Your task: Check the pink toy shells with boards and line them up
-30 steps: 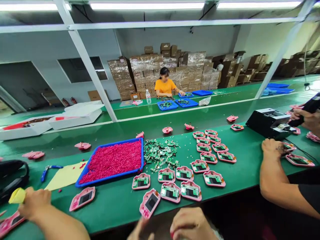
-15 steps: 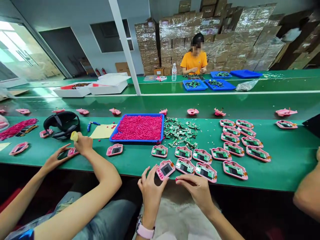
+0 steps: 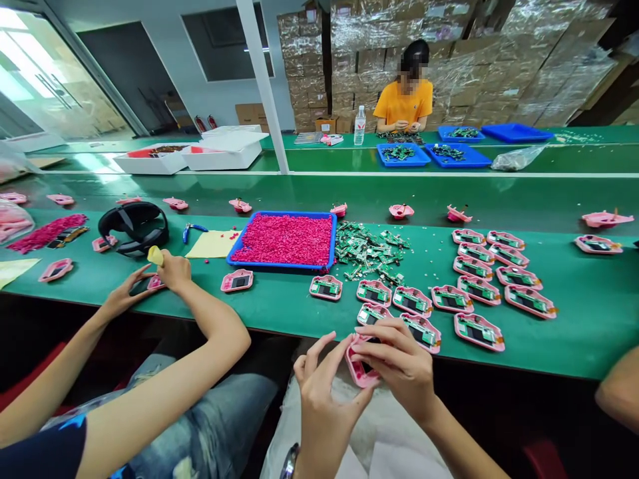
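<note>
Both hands (image 3: 327, 396) hold one pink casing (image 3: 358, 374) (five blue trays (image 3: 516, 133) beyond).

Green bench (image 3: 279, 307) — blue tray (image 3: 333, 241), circuit boards (image 3: 370, 250), pink shells (image 3: 325, 288), headphones (image 3: 158, 237).

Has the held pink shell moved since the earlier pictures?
Yes: against the blue tray, the held pink shell has moved right and toward the camera.

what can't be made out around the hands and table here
Pink case: screen partly hidden by right hand, head view.
Anything pinched there: hidden by the same hand, head view.
Watch: cut off by bottom edge, head view.
Bottle label: lettering too small, head view.
</note>
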The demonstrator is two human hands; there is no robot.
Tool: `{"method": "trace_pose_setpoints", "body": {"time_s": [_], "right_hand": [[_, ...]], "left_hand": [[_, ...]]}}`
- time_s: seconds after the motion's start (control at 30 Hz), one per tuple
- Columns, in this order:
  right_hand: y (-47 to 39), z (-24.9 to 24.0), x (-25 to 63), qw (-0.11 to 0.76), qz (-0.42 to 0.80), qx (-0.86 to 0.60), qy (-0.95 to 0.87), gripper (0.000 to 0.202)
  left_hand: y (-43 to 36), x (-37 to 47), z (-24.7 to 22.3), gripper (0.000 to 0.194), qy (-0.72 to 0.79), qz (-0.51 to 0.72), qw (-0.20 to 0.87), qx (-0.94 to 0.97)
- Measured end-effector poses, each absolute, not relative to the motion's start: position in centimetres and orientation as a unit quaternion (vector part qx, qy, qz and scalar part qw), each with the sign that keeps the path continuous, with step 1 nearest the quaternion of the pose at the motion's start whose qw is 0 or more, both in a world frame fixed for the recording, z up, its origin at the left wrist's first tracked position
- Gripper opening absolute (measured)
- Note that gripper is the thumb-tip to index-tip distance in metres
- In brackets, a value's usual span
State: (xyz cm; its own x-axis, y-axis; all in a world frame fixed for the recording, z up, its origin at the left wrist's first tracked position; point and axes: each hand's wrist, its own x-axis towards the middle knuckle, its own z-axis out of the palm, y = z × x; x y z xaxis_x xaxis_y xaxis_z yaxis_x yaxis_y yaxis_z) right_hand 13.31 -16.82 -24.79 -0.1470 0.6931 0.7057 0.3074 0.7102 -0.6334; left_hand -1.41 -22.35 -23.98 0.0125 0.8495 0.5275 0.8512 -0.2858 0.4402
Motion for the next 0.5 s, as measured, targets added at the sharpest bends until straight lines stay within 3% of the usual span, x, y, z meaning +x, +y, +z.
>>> {"method": "trace_pose_setpoints", "body": {"time_s": [0.5], "right_hand": [[-17.07, -25.16, 13.91, 0.559, 0.199, -0.340, -0.730, 0.021]], "left_hand": [[-22.69, -0.55, -24.19, 0.049, -0.611, -0.382, -0.027, -0.693]]}}
